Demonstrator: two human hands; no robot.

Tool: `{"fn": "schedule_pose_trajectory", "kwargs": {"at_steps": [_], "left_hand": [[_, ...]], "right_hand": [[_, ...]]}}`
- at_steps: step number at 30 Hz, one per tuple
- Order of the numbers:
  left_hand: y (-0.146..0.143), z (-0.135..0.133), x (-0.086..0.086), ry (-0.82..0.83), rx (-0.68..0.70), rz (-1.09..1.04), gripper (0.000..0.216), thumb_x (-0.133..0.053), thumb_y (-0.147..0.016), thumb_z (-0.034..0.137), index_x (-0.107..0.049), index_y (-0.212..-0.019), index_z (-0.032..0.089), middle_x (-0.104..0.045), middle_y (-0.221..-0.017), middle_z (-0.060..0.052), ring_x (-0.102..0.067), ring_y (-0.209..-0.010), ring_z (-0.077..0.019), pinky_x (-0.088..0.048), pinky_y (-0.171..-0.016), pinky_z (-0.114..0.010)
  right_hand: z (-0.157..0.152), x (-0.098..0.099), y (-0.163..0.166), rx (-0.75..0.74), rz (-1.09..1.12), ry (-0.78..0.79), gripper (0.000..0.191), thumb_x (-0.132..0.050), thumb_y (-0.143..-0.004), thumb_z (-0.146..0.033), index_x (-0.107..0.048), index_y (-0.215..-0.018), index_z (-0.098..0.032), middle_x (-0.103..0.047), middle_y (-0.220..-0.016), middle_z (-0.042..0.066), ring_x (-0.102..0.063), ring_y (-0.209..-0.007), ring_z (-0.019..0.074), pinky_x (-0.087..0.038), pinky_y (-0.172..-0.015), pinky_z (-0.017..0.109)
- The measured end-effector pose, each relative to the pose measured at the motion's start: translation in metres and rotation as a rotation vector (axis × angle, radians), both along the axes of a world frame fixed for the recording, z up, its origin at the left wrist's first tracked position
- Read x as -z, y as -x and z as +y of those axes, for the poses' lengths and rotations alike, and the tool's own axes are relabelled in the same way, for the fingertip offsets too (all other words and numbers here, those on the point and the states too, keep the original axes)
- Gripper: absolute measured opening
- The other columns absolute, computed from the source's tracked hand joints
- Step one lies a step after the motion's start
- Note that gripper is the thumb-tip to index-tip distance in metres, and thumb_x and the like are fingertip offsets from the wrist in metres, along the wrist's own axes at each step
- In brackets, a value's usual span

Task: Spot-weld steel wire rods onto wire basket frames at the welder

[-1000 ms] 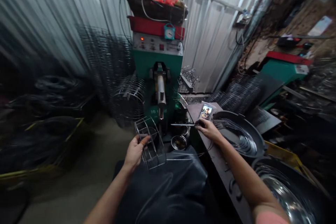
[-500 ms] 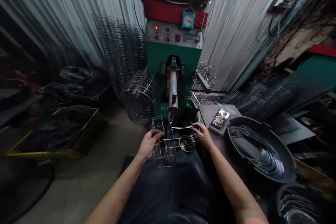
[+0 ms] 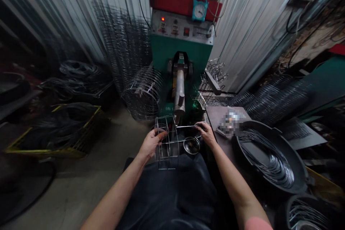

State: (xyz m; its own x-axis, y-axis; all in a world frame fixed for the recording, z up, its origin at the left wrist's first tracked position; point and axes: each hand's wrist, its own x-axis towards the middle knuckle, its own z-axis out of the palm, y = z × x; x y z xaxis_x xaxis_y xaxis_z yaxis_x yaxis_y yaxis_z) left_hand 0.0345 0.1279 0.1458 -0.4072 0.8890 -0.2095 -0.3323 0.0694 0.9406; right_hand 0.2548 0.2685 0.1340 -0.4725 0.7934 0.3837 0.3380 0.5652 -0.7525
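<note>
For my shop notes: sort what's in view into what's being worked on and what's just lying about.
Being worked on: left hand; right hand; wire basket frame; steel rod.
Lying about: small steel bowl; black tub of wire rings; yellow crate of coiled wire.

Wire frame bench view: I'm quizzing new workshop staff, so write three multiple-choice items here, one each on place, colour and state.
1. Where is the small steel bowl?
A) On the yellow crate
B) Beside the wire frame
C) On the control panel

2. What colour is the small clock?
A) Red
B) Yellow
C) Teal

3. What is the right hand doing?
A) Gripping a thin metal rod
B) Resting open on the black tub
C) Turning a dial

Answers:
1. B, the bowl sits just right of the frame.
2. C, its casing shows teal.
3. A, the rod runs from the fingers toward the frame.
</note>
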Motion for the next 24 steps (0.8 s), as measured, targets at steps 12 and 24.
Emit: {"fn": "schedule_pose_trajectory", "kwargs": {"at_steps": [12,24], "left_hand": [[0.002,0.010,0.004,0.017,0.018,-0.055,0.035,-0.077,-0.047,0.036,-0.056,-0.065,0.014,-0.047,-0.055,0.004,-0.038,-0.048,-0.0052,-0.022,-0.039,-0.017],[0.005,0.020,0.005,0.028,0.004,-0.094,0.037,-0.079,-0.040,0.034,-0.057,-0.061,0.014,-0.047,-0.052,0.003,-0.038,-0.048,-0.0055,-0.022,-0.037,-0.016]], "right_hand": [[0.009,0.009,-0.002,-0.025,0.013,0.039,0.019,-0.054,-0.080,-0.036,-0.063,-0.082,-0.020,-0.062,-0.086,0.004,-0.055,-0.087,0.0178,-0.040,-0.082,0.030],[0.019,0.017,-0.001,-0.018,0.041,0.043,0.020,-0.056,-0.078,-0.039,-0.064,-0.081,-0.021,-0.063,-0.083,0.003,-0.056,-0.084,0.0182,-0.042,-0.080,0.031]]}}
